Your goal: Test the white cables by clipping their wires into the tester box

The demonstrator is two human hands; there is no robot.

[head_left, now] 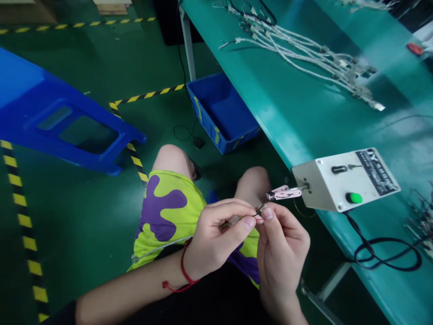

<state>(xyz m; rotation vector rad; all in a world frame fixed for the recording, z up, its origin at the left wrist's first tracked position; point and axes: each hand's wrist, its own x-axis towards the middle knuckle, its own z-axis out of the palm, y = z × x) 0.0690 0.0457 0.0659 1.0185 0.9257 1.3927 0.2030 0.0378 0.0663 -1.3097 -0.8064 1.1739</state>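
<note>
My left hand (pixel 216 239), with a red cord round its wrist, is closed on a cable whose thin dark and red wires (pixel 260 212) stick out past the fingertips. Thumb and fingers of my right hand (pixel 282 243) pinch the ends of those wires, close against the left fingertips. Just beyond the hands, a pink and white clip-like piece (pixel 284 193) sits on the metal shaft of a grey box machine (pixel 345 180) with a green button. Part of the cable is hidden by the left fingers.
A green table (pixel 250 76) runs diagonally at the right, bearing a bundle of white cables (pixel 304 49) and a looped black cord (pixel 382 257). Under its edge is a blue bin (pixel 223 113). A blue plastic stool (pixel 50 108) stands at the left.
</note>
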